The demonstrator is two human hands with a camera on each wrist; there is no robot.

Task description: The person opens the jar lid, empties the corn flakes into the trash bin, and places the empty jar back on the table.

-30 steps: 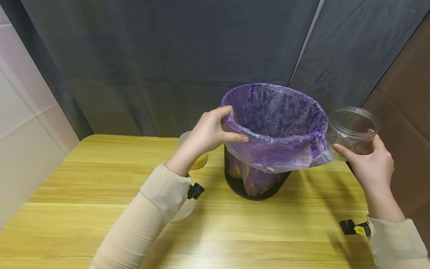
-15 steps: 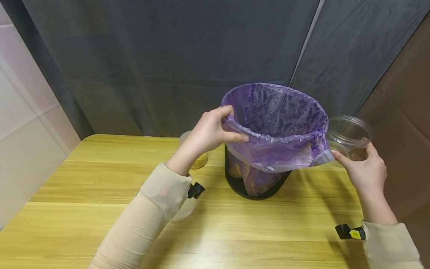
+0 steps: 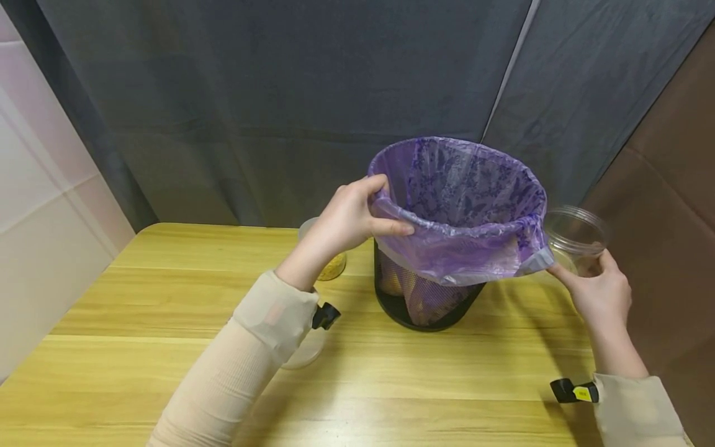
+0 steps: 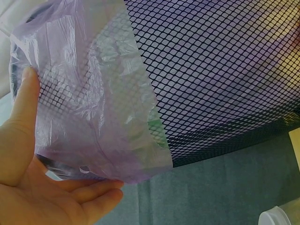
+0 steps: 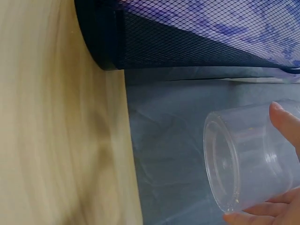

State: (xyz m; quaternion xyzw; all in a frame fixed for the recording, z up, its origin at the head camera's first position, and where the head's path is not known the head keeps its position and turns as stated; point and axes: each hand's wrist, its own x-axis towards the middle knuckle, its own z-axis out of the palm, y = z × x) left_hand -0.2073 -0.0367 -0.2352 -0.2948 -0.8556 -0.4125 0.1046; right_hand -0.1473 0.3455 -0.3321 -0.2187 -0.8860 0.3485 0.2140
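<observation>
Purple plastic bag point(image 3: 447, 254) over a round black mesh bin point(image 3: 427, 304) on a yellow wooden table point(image 3: 447, 391) — pinched by thumb and fingers of left hand point(image 3: 354, 214). Clear round plastic jar point(image 5: 255, 152) right of the bin — gripped by fingers of right hand point(image 3: 603, 295).

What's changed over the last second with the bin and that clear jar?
The right hand has lowered the clear jar and brought it slightly left. Nothing was newly grasped or let go. The left hand still holds the bin and its purple bag, all visibly unmoved.
</observation>
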